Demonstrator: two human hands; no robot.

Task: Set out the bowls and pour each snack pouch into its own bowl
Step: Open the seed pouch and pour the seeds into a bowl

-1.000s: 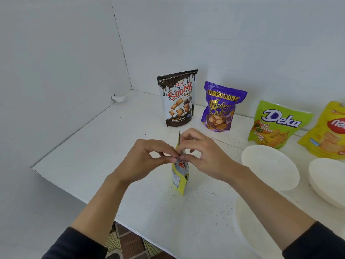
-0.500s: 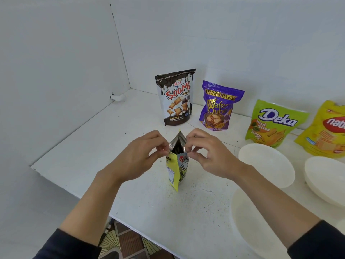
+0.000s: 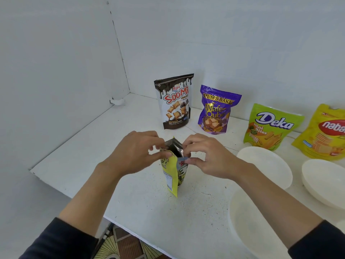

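Note:
A small yellow snack pouch [image 3: 171, 176] stands upright on the white table [image 3: 93, 146], its top pulled apart so the silver lining shows. My left hand [image 3: 134, 152] pinches the left lip of the mouth and my right hand [image 3: 207, 156] pinches the right lip. Three white bowls sit to the right: one nearest me [image 3: 250, 227] partly under my right forearm, one behind it [image 3: 267, 165], one at the right edge [image 3: 324, 182]. Along the back wall stand a brown Soomi pouch [image 3: 174, 101], a purple Wafer Qube pouch [image 3: 216, 111], a green Deka pouch [image 3: 268, 126] and a yellow Nabati pouch [image 3: 324, 133].
White walls close in the table at the left and the back, meeting in a corner. The table's front edge runs diagonally from the left to below my arms, with patterned floor [image 3: 121, 247] visible beneath it.
The pouch top was pinched closed a second ago; my hands have since pulled its two lips apart and the mouth now gapes wider. The bowls and other pouches have not moved.

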